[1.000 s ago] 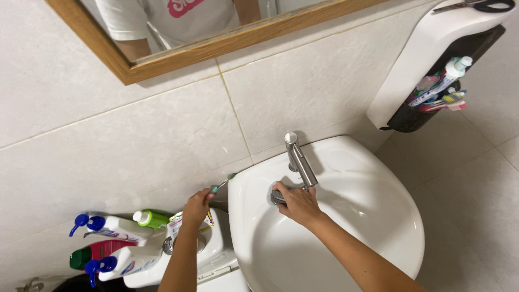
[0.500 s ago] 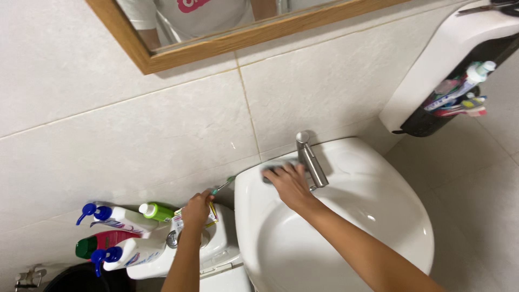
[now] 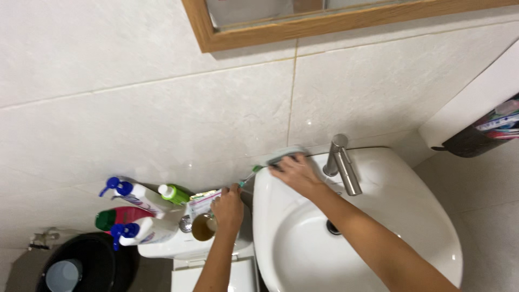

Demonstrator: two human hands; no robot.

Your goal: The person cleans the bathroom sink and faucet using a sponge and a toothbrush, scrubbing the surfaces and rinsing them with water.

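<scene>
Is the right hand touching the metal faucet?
Apart. The head view shows the right hand pressing a sponge on the sink rim, with bare white basin between it and the faucet.

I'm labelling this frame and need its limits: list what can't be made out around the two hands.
Head view only.
- Pad under the right hand: fingers cover most of it, kind unclear.
- Thin green-tipped stick in the left hand: too small, lower end hidden in the fist.
- Mirror: cut by the top edge.
- Holder at right: cut by the edge.
</scene>
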